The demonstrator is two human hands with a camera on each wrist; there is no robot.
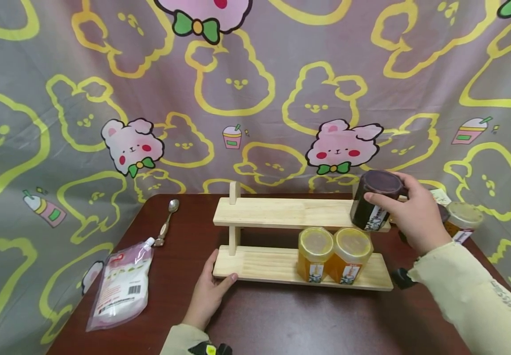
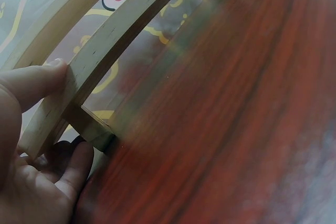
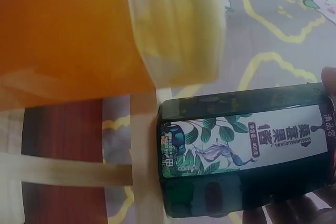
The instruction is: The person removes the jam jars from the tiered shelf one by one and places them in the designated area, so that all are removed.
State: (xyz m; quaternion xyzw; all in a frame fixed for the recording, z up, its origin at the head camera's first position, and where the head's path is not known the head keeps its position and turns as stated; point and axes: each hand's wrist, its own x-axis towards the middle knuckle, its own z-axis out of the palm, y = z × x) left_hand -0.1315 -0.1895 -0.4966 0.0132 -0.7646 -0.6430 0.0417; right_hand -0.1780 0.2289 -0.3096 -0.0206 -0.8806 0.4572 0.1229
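A two-tier pale wooden rack (image 1: pixel 277 212) stands on the table. At the left end of its lower shelf, my left hand (image 1: pixel 207 296) grips the board, thumb on top and fingers beneath; the left wrist view shows this close up. My right hand (image 1: pixel 419 214) holds a dark jar (image 1: pixel 368 209) by its upper part, at the right end of the upper shelf. In the right wrist view the base of this labelled jar (image 3: pixel 241 148) is against the shelf board or very close to it. Two amber jars (image 1: pixel 313 256) with yellowish lids sit side by side on the lower shelf's right half.
Right of the rack, partly behind my right hand, stand another amber jar (image 1: pixel 461 222) and something dark. A white spouted pouch (image 1: pixel 124 283) and a metal spoon (image 1: pixel 165 224) lie on the left of the brown table (image 1: pixel 282 320). A patterned curtain (image 1: pixel 255 123) hangs behind.
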